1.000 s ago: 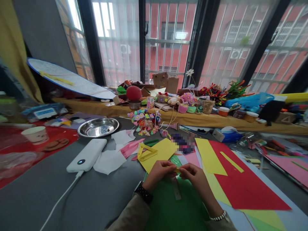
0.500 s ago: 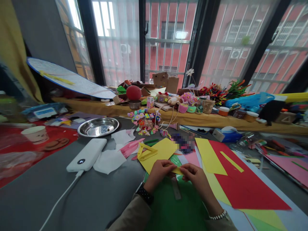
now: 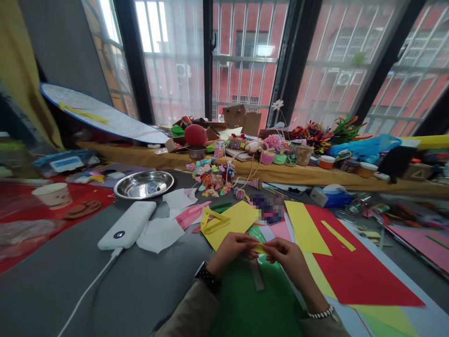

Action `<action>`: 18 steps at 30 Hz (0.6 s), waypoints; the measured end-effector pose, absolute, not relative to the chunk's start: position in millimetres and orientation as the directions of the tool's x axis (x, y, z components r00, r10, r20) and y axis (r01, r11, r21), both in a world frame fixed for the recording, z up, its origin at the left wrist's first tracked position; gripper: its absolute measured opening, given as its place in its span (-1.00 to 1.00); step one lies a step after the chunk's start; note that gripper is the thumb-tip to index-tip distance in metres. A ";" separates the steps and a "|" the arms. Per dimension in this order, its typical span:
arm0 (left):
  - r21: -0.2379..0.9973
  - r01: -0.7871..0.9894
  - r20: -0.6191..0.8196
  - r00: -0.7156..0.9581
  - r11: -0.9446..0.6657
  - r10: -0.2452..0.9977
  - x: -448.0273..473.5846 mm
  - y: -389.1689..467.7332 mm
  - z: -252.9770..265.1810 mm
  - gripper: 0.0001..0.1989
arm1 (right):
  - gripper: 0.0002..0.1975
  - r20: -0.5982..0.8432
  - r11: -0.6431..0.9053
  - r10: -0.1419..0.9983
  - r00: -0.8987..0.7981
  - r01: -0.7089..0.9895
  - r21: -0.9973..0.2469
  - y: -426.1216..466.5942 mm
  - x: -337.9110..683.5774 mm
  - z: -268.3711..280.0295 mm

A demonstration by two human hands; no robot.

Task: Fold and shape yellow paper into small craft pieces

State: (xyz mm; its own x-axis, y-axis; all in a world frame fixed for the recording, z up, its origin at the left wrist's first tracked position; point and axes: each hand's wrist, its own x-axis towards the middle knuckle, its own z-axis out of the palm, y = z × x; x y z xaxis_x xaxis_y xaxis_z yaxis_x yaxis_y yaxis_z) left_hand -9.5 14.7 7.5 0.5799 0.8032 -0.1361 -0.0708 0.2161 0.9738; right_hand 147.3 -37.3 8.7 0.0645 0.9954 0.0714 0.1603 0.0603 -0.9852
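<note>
In the head view, my left hand [image 3: 234, 252] and right hand [image 3: 288, 257] each pinch one end of a folded yellow paper strip [image 3: 260, 248], held near the middle above the green mat [image 3: 259, 309]. To the far left, a round metal dish [image 3: 135, 188] holds one small dark bit [image 3: 158, 188]. Further left stands a paper cup [image 3: 52, 195]; I can't see inside. On the far ledge [image 3: 168, 162], a red ball [image 3: 195, 135] sits over a small metal bowl [image 3: 197, 152].

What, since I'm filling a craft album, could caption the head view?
Left hand and right hand pinch yellow paper over a green mat.
</note>
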 end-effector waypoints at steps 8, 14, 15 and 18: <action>0.937 -0.126 -0.181 0.621 0.325 0.762 -17.1 13.5 11.7 -0.70 | -0.71 0.066 0.059 0.997 0.037 0.169 -0.984 -37.9 149.3 15.9; 0.945 -0.071 -0.203 0.637 0.319 0.744 -16.5 15.1 9.0 -0.67 | -0.69 0.036 0.030 0.998 0.041 0.139 -0.990 -38.6 147.0 15.4; 0.960 -0.063 -0.172 0.637 0.273 0.751 -15.4 15.5 7.9 -0.66 | -0.69 0.025 0.019 0.999 0.044 0.123 -0.992 -38.5 147.1 14.6; 1.000 -0.029 0.010 0.598 0.009 0.802 -12.4 15.6 7.0 -0.65 | -0.69 0.006 0.004 0.998 0.062 0.038 -0.999 -38.0 147.9 12.3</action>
